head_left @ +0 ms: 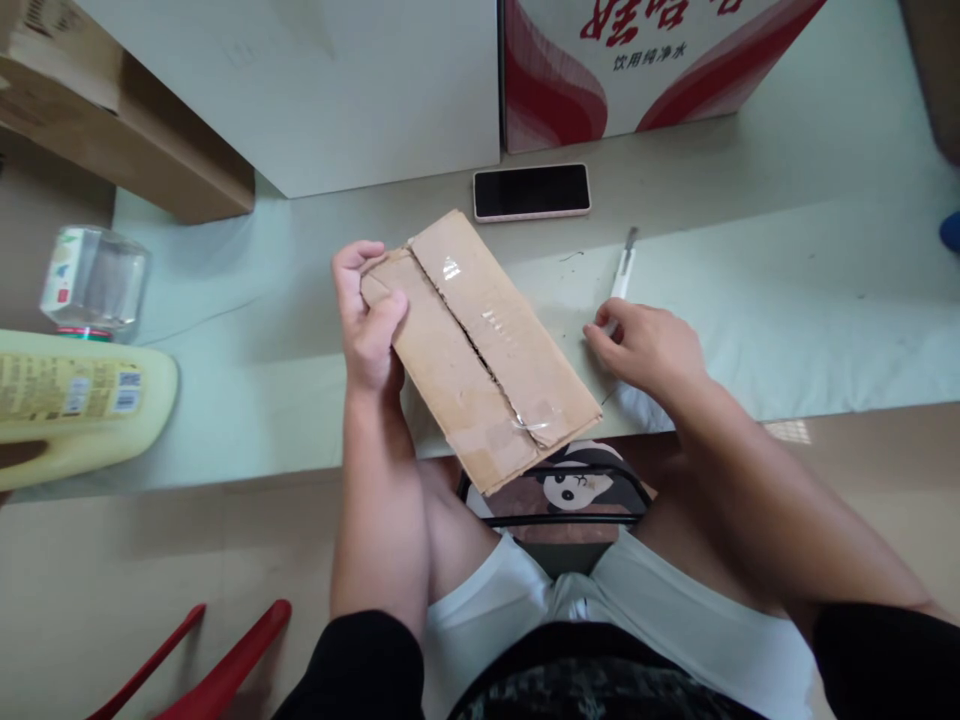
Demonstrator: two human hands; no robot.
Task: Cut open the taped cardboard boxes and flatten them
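My left hand [369, 320] grips the upper left corner of a flat brown cardboard box [487, 345], thumb on top and fingers around the edge. The box tilts above the table's front edge. A slit with ragged edges runs along its middle, and shiny clear tape shows near both ends. On the right, my right hand [651, 345] has its fingers closed around the lower end of a white utility knife [622, 276]. The knife points away from me, its metal blade out at the far tip, close to the tabletop.
A phone [532, 192] lies beyond the box. Behind stand a large white box [360, 90], a red and white carton [637, 70] and a brown carton [172, 150]. A clear bottle [112, 275] and a yellow bottle [90, 410] are left. A panda-print bag [574, 485] sits below.
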